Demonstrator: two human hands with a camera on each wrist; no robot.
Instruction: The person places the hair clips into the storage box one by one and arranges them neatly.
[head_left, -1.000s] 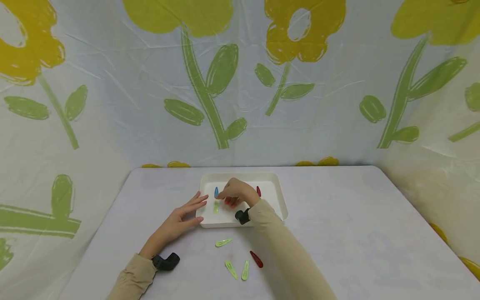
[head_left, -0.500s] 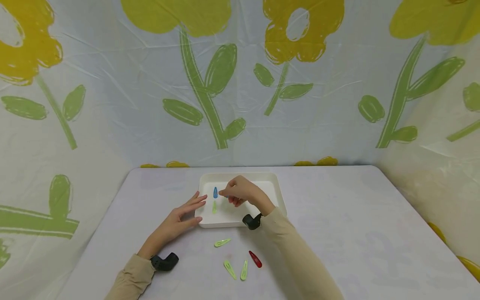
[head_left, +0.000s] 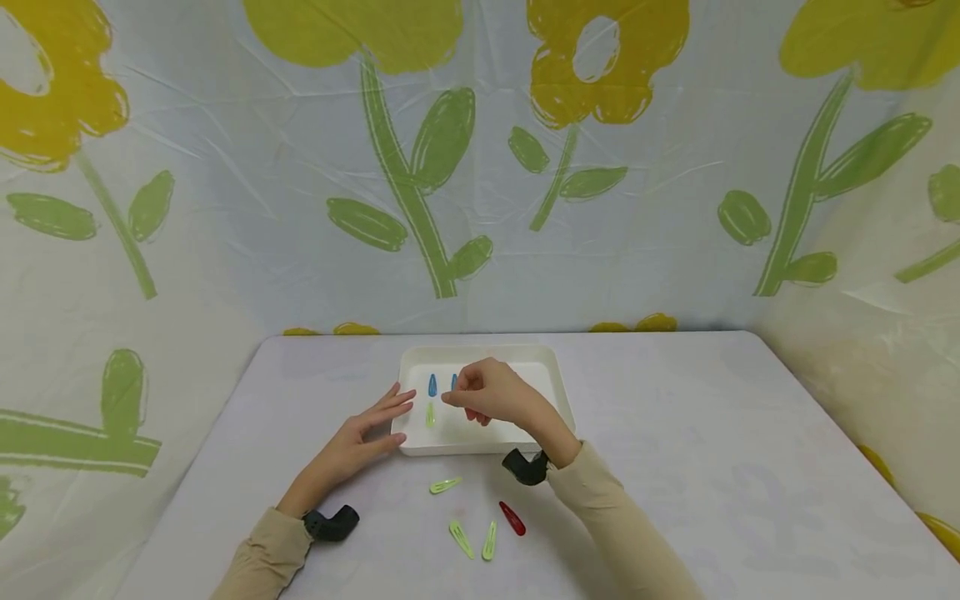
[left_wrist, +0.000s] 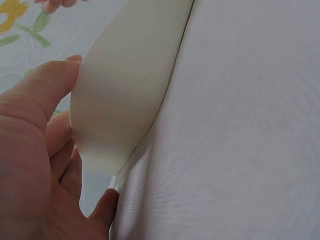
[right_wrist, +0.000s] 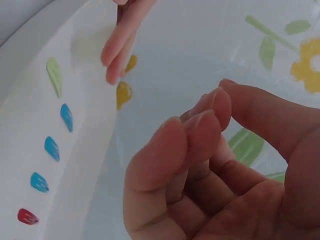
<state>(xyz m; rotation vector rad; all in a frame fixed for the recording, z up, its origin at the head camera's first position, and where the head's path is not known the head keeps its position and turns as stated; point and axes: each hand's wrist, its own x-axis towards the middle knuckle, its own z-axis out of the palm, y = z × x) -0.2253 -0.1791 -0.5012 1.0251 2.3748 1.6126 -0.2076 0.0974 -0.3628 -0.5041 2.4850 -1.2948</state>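
Note:
My left hand (head_left: pixel 363 437) rests at the left end of a white tray (head_left: pixel 480 448), fingers spread; in the left wrist view its fingers touch the tray's rim. My right hand (head_left: pixel 495 392) hovers over the tray with loosely curled fingers, and nothing shows between thumb and fingertips in the right wrist view. Inside the tray, the right wrist view shows a row of three blue hair clips (right_wrist: pixel 52 149) and a red hair clip (right_wrist: pixel 27 216). A green hair clip (head_left: pixel 431 415) lies in front of the leftmost blue one. The right hand hides part of the row in the head view.
On the table before the tray lie three loose green hair clips (head_left: pixel 446 485) and a red hair clip (head_left: pixel 512 518). A flower-printed sheet (head_left: pixel 637 250) hangs behind the table (head_left: pixel 712 467) and down both sides.
My right hand has drawn back to the right from beside the left blue and green clips, uncovering a second blue clip. The left hand has stayed on the tray.

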